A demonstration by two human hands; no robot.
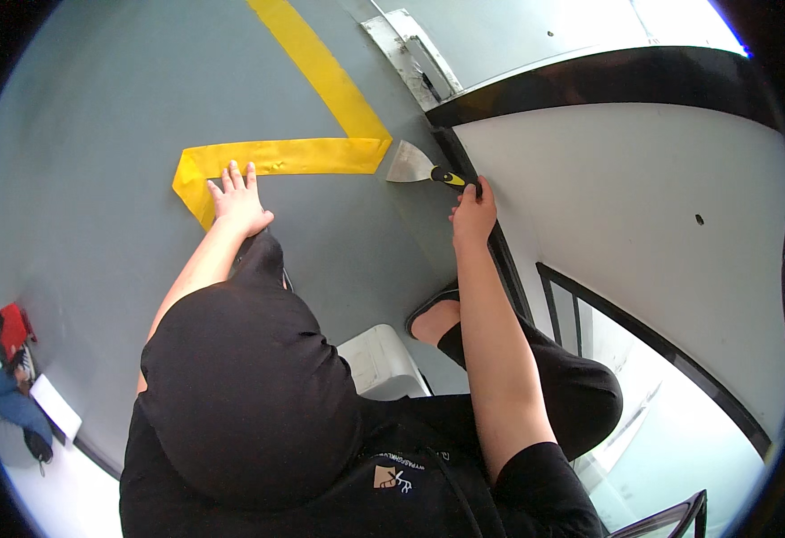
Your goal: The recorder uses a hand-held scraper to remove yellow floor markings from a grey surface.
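My right hand (474, 214) grips the black and yellow handle of a putty knife (411, 163). Its wide metal blade points left, close to the corner where two strips of yellow floor tape (325, 156) meet. My left hand (239, 205) is held palm down with fingers spread, its fingertips on the left part of the horizontal strip. That strip has small wrinkles near its middle. At its left end it meets another strip running down, partly hidden by my left arm. The tape lies on a grey floor (117, 121).
A white panel (621, 195) with black edging rises at the right, close to my right hand. Above it, a metal plate with a handle (426, 64) is fixed near the floor. A white stool (382, 360) is beneath me. Far left are a person (16, 403) and a red object (15, 329).
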